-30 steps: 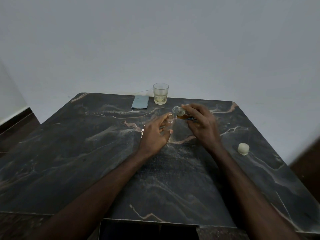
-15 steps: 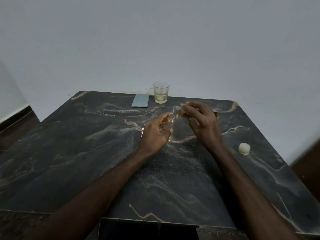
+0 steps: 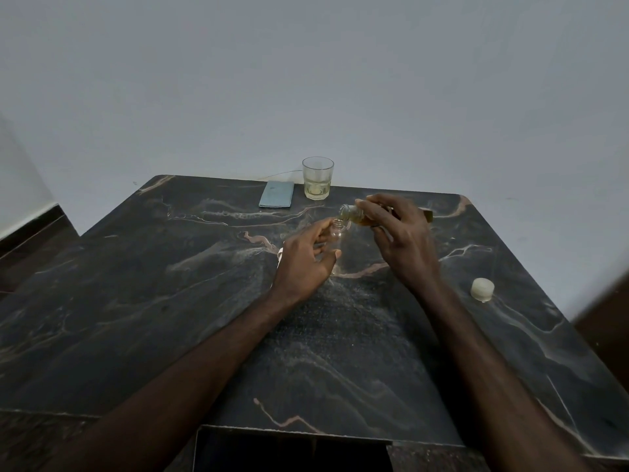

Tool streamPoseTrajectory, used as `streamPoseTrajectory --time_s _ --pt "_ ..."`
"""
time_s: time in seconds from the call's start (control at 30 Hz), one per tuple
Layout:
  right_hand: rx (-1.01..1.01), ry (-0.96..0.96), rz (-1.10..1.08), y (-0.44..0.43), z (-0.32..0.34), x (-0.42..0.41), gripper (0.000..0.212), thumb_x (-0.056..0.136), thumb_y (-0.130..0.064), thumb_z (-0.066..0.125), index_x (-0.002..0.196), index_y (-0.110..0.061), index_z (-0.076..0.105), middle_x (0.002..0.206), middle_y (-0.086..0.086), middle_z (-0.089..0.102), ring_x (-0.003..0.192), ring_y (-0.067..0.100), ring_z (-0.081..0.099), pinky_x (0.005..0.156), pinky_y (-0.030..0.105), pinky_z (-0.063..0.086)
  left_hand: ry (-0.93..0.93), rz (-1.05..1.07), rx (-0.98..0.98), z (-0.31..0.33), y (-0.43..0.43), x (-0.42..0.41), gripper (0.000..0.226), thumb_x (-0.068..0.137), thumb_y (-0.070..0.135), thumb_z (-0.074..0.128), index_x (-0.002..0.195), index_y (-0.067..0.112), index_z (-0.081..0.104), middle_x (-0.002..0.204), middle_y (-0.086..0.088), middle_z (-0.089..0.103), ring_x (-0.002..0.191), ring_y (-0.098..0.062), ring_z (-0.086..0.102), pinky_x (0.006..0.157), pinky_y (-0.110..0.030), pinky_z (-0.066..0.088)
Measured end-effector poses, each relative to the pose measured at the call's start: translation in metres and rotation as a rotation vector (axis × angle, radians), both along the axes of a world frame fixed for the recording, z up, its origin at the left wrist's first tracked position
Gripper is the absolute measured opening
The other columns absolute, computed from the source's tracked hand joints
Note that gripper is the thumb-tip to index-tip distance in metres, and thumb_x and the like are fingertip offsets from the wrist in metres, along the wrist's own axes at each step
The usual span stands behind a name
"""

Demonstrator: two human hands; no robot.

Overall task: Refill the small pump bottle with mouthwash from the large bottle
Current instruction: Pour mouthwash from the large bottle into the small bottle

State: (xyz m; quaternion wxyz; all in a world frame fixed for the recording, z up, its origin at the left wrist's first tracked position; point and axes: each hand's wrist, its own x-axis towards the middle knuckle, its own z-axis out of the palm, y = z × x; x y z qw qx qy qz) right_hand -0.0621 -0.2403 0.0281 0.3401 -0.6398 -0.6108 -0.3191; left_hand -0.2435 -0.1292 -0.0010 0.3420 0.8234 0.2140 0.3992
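A small clear bottle stands upright and uncapped on the dark marble table; my left hand grips its body. My right hand holds the large bottle of amber mouthwash tipped nearly flat, its open mouth just over the small bottle's neck. Most of the large bottle is hidden behind my fingers. A white piece, only partly visible, lies beside my left hand.
A drinking glass with a little pale liquid stands at the far edge, next to a pale blue phone. A white cap lies on the table to the right. The wall rises right behind the table.
Both hands and the two bottles have stayed almost in place. The large bottle's mouth has come slightly closer over the small bottle's neck.
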Motion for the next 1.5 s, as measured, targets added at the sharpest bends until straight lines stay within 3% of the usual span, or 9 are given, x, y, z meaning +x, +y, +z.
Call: streamPoseTrajectory --time_s 0.47,0.93,1.23,1.4,1.5 --pt "0.002 -0.022 -0.011 0.0012 0.0001 0.0012 0.049 0.090 0.000 0.071 0.136 -0.015 0.067 0.133 0.014 0.064 0.116 0.032 0.062 0.089 0.052 0.053 -0.022 -0.008 -0.002 -0.0006 0.0011 0.0006 0.058 0.089 0.008 0.078 0.144 0.008 0.057 0.126 -0.007 0.071 0.111 -0.010 0.067 0.091 -0.006 0.051" --pt "0.009 -0.026 -0.014 0.0009 0.0007 -0.0003 0.051 0.088 0.002 0.073 0.136 -0.016 0.067 0.132 0.014 0.065 0.114 0.031 0.062 0.088 0.052 0.054 -0.019 -0.004 -0.007 0.0000 -0.0001 0.0003 0.059 0.088 0.007 0.078 0.144 0.009 0.057 0.127 -0.007 0.071 0.110 -0.008 0.065 0.087 0.000 0.047" --pt "0.011 -0.030 -0.021 0.0000 0.0027 -0.0003 0.050 0.088 0.002 0.072 0.135 -0.016 0.068 0.131 0.014 0.066 0.115 0.033 0.062 0.088 0.052 0.053 -0.021 -0.013 0.000 -0.0003 0.0001 0.0010 0.062 0.088 0.007 0.079 0.145 0.009 0.055 0.128 -0.006 0.070 0.112 -0.009 0.065 0.092 -0.007 0.051" --pt "0.005 -0.029 -0.009 0.0005 0.0021 0.0006 0.050 0.089 0.003 0.071 0.135 -0.016 0.068 0.131 0.014 0.065 0.114 0.033 0.062 0.086 0.053 0.053 -0.028 -0.019 -0.010 0.0002 -0.0004 0.0006 0.060 0.088 0.006 0.078 0.144 0.010 0.057 0.126 -0.006 0.071 0.113 -0.012 0.067 0.096 -0.019 0.056" --pt "0.007 -0.023 -0.017 0.0006 0.0020 0.0002 0.051 0.088 0.004 0.071 0.135 -0.016 0.068 0.132 0.013 0.065 0.114 0.032 0.062 0.086 0.052 0.054 -0.025 -0.017 -0.025 0.0005 -0.0006 0.0005 0.060 0.088 0.006 0.078 0.144 0.009 0.056 0.127 -0.006 0.070 0.113 -0.011 0.067 0.093 -0.011 0.052"
